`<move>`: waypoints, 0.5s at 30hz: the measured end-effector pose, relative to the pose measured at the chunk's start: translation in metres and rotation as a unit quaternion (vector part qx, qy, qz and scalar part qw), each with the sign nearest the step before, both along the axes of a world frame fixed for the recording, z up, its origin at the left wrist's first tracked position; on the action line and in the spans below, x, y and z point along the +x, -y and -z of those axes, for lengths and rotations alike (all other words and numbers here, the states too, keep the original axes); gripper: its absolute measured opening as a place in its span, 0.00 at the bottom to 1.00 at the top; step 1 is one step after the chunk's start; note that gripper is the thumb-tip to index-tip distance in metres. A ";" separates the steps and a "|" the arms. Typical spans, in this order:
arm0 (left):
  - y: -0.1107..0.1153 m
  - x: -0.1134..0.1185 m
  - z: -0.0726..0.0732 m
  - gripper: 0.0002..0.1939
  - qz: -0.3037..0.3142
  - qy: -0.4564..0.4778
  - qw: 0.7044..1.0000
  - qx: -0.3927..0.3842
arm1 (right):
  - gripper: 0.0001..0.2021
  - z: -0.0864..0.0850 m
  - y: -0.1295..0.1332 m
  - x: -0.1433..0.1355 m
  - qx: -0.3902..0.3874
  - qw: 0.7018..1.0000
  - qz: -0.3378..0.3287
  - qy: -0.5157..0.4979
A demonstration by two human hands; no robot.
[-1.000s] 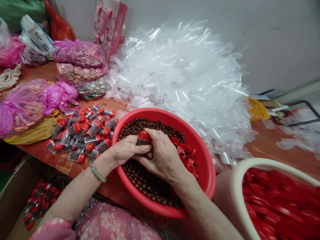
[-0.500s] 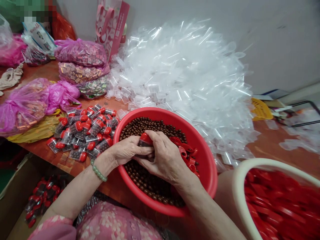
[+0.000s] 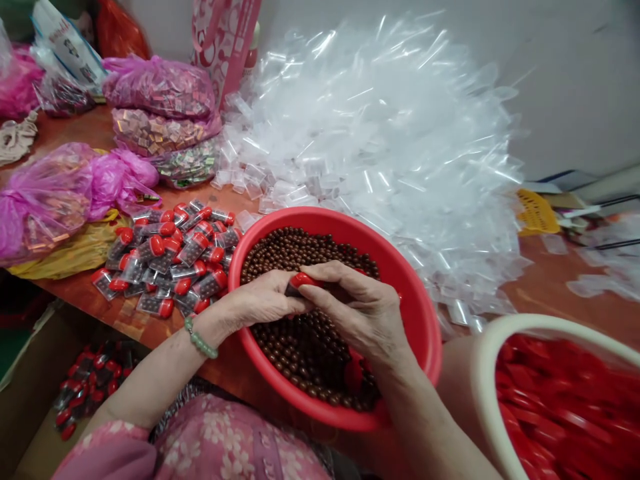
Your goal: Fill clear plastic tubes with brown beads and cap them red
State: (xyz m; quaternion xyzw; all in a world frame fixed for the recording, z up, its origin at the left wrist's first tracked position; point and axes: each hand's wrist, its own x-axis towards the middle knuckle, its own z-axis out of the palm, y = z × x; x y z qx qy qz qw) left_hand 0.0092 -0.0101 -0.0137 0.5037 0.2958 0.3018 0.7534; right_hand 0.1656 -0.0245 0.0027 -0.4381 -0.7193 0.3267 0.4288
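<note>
Over a red basin (image 3: 435, 347) of brown beads (image 3: 295, 347), both hands meet at one small clear container with a red cap (image 3: 301, 280). My left hand (image 3: 265, 297), below a green bead bracelet, grips the container's body from the left. The fingers of my right hand (image 3: 365, 307) pinch the red cap from the right. Some red caps lie among the beads, partly hidden under my right hand. Left of the basin, filled containers with red caps (image 3: 170, 257) are heaped on the table.
Behind the basin rises a large pile of clear empty containers (image 3: 390, 133). A cream tub (image 3: 483, 373) of red caps stands at right. Pink bags (image 3: 160, 93) sit at back left, a yellow basket (image 3: 536, 212) at right. A box (image 3: 25, 353) holds more filled containers.
My right hand has turned and shifted right, its fingers now pinching the red cap. The container is tilted more sideways. The view has shifted slightly.
</note>
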 end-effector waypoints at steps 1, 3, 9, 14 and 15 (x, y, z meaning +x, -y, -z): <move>0.000 -0.001 0.000 0.10 0.006 0.001 1.000 -0.015 | 0.05 0.000 0.000 0.001 -0.003 1.000 0.000 -0.004; 0.001 -0.003 -0.002 0.13 0.027 0.010 0.998 -0.049 | 0.05 0.000 0.001 0.002 -0.015 1.000 0.000 -0.017; 0.001 -0.006 -0.007 0.18 0.077 0.014 0.995 -0.069 | 0.04 -0.004 0.003 0.003 -0.065 0.997 0.002 -0.028; 0.001 -0.004 -0.007 0.15 0.037 -0.013 0.997 -0.066 | 0.04 -0.001 0.007 -0.003 -0.002 1.000 0.026 -0.002; 0.001 -0.003 -0.007 0.14 0.033 -0.015 0.997 -0.070 | 0.04 -0.001 0.008 -0.003 0.022 0.999 0.022 0.021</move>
